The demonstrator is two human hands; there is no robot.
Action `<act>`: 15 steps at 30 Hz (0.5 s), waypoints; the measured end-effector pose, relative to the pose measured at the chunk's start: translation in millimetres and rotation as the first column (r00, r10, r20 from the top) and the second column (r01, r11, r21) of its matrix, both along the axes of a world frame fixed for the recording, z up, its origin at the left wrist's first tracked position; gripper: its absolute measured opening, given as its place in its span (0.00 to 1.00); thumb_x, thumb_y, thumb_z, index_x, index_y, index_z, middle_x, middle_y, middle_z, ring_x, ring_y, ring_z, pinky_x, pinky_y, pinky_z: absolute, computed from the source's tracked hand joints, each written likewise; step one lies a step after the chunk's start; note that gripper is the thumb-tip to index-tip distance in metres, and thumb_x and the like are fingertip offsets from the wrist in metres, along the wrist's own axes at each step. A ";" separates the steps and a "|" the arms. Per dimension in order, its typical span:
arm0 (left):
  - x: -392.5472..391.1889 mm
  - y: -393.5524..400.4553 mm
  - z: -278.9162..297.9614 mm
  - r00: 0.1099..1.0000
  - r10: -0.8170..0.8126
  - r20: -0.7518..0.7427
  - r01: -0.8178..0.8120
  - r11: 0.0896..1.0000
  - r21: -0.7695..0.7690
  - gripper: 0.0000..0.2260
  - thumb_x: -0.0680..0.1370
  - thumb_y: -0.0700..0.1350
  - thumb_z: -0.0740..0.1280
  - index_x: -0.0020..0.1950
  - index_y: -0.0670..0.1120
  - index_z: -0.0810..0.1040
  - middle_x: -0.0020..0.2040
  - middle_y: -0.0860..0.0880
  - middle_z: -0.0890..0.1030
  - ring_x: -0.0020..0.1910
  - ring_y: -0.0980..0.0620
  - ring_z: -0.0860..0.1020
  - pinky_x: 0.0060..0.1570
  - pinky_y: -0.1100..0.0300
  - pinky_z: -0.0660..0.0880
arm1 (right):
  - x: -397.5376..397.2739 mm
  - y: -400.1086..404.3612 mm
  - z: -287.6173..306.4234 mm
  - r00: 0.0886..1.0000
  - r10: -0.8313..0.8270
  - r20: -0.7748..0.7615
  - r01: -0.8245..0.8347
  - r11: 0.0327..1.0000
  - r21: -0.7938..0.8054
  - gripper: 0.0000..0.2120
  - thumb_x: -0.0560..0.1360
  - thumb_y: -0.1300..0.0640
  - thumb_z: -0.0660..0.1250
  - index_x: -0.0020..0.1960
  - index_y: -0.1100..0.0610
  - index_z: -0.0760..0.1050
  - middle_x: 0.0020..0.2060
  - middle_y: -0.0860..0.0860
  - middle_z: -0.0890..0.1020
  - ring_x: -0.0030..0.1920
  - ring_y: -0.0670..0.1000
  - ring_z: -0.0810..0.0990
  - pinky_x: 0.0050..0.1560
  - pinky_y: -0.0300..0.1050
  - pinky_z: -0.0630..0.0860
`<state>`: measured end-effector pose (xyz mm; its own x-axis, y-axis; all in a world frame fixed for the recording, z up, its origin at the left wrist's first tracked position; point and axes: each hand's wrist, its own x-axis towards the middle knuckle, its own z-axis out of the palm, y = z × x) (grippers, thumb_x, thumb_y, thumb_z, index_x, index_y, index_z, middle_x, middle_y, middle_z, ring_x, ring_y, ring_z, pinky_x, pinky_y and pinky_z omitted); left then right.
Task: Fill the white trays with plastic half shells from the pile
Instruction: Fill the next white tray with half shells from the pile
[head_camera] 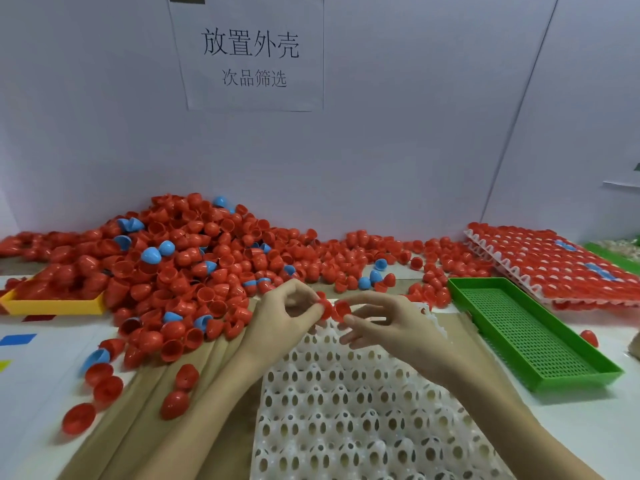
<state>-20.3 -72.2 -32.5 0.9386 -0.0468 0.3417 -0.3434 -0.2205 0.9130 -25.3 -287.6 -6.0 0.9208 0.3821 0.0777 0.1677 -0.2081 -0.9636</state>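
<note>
Pale partition wall behind, huge pile of red and blue half shells heaped against it. Filled trays stacked far right; white tray up front wholly unfilled, so much left. Left hand pinching one red shell, right hand pinching another, both just above the tray's far edge.

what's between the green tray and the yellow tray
In the head view, between the green tray and the yellow tray lie the shell pile, both hands pinching red shells, and the white tray's far edge.
</note>
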 end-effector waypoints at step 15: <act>-1.0 1.0 4.1 0.961 -0.098 -0.258 0.079 0.993 -0.082 0.04 0.80 0.38 0.70 0.54 0.41 0.81 0.38 0.40 0.85 0.35 0.43 0.84 0.38 0.54 0.82 | -6.3 27.8 -17.6 0.869 0.068 0.490 0.125 0.928 -0.351 0.17 0.81 0.65 0.69 0.61 0.43 0.75 0.45 0.42 0.85 0.44 0.42 0.85 0.44 0.38 0.83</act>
<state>-21.3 -71.2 -28.3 0.9888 -0.1185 0.0904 -0.1059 -0.1318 0.9856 -31.6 -259.8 -23.6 0.8107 0.4461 0.3792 0.5812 -0.5349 -0.6132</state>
